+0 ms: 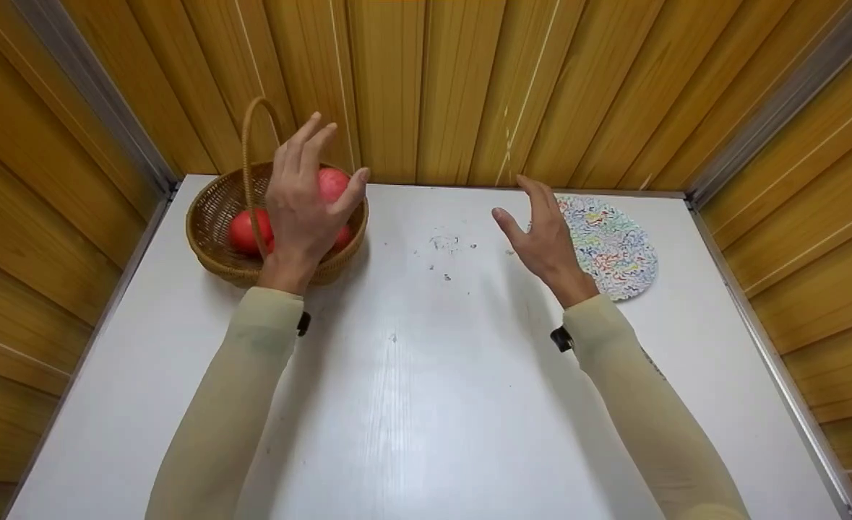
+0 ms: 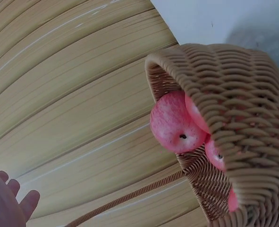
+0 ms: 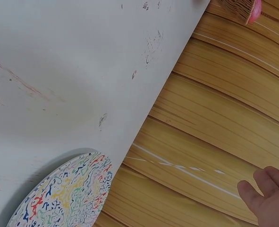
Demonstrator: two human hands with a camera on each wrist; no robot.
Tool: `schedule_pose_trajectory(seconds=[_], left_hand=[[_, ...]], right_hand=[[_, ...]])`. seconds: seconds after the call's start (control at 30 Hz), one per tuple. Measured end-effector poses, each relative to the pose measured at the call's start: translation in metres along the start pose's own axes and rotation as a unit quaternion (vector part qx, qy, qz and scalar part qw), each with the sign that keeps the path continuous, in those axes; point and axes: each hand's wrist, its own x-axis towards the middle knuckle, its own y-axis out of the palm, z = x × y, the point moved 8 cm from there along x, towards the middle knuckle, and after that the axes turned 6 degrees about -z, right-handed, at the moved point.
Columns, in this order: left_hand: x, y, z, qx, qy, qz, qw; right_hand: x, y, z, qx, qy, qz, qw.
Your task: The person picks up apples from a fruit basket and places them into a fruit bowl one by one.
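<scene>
A brown wicker basket (image 1: 205,249) with a tall hoop handle (image 1: 247,144) stands at the back left of the table. Inside it lie several red apples; one pink-red apple (image 2: 174,123) shows plainly at the rim in the left wrist view. Over the basket hovers my left hand (image 1: 299,198), fingers extended and thumb spread, holding nothing and hiding part of the fruit. My right hand (image 1: 545,235) is raised beside a round board (image 1: 617,249) with a multicoloured squiggle pattern, its fingers loosely extended and nothing in them.
The white table (image 1: 411,404) has dark scuff marks near its back middle. Wood-look panels (image 1: 454,87) wall it in at the back and both sides, with metal strips along the corners.
</scene>
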Motion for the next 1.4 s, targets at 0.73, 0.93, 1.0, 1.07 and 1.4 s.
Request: schedule_pose_trajectory(seconds=[0.73,0.93,1.0,1.07,1.4], left_hand=[[0.007,-0.066,0.028,0.006,-0.023,-0.097,0.9950],[0.005,-0.080,0.041,0.020,-0.042,-0.106,0.9932],[0.004,-0.084,0.044,0.026,-0.043,-0.114,0.9922],[0.003,-0.089,0.048,0.028,-0.045,-0.123,0.9910],[-0.005,-0.106,0.074,0.037,-0.088,-0.131,0.9868]], right_hand=[[0.005,0.015,0.029,0.018,-0.017,0.021,0.9995],[0.011,0.020,0.046,0.029,-0.039,0.021,0.9986],[0.013,0.023,0.050,0.032,-0.043,0.022,0.9983],[0.013,0.025,0.054,0.035,-0.045,0.023,0.9981],[0.016,0.034,0.066,0.042,-0.055,0.037,0.9969]])
